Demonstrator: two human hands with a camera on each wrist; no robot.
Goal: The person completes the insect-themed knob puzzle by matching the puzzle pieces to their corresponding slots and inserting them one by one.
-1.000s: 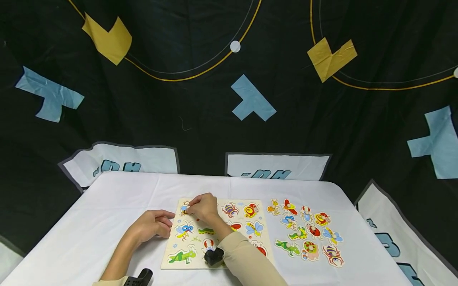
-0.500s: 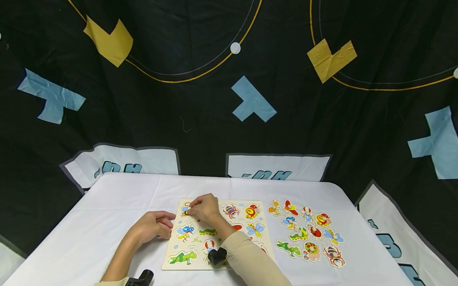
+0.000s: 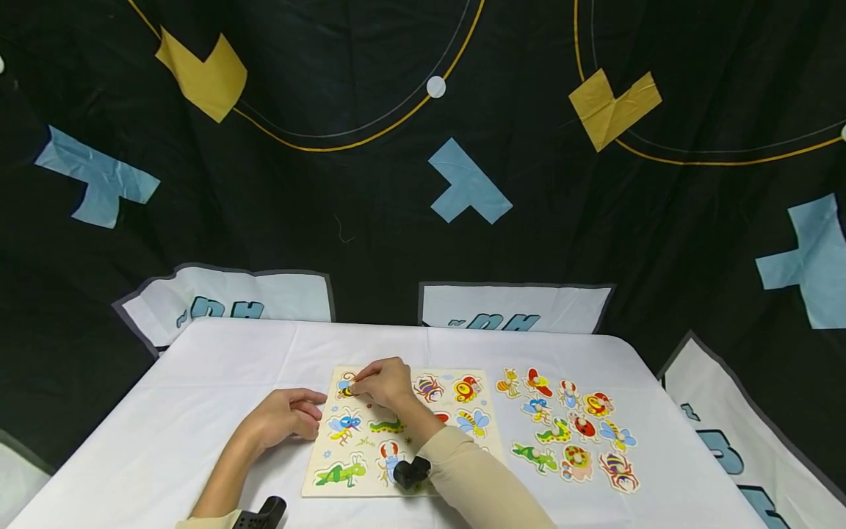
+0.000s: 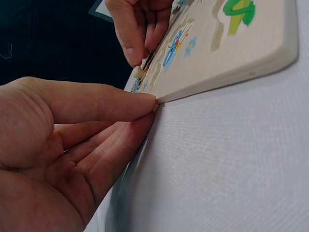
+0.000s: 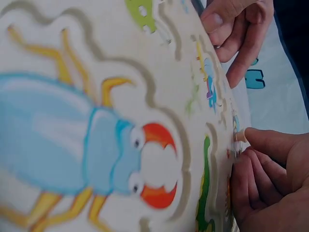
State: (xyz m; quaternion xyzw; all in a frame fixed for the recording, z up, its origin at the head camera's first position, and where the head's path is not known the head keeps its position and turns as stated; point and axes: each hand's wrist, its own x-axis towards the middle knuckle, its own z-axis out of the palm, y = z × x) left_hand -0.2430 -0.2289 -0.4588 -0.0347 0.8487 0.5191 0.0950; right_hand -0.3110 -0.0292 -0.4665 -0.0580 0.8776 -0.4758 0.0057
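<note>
A wooden insect puzzle board point(image 3: 324, 464) lies on the white tablecloth point(image 3: 218, 367). My right hand point(image 3: 383, 385) reaches across it and pinches the small peg of the bee piece point(image 3: 344, 386) at the board's far left corner; the peg point(image 4: 139, 73) shows between thumb and fingers, and also point(image 5: 239, 136) in the right wrist view. My left hand point(image 3: 286, 418) rests on the cloth with its fingertips point(image 4: 147, 104) pressed against the board's left edge point(image 4: 227, 75). A blue beetle picture point(image 5: 82, 154) on the board fills the right wrist view.
Several loose insect pieces point(image 3: 571, 430) lie in rows on the cloth right of the board. Black wrist camera mounts point(image 3: 410, 472) sit on both forearms. A dark printed backdrop point(image 3: 423, 184) hangs behind the table's far edge.
My right hand has shifted slightly right on the bee piece while keeping its pinch. The left hand stays against the board's edge.
</note>
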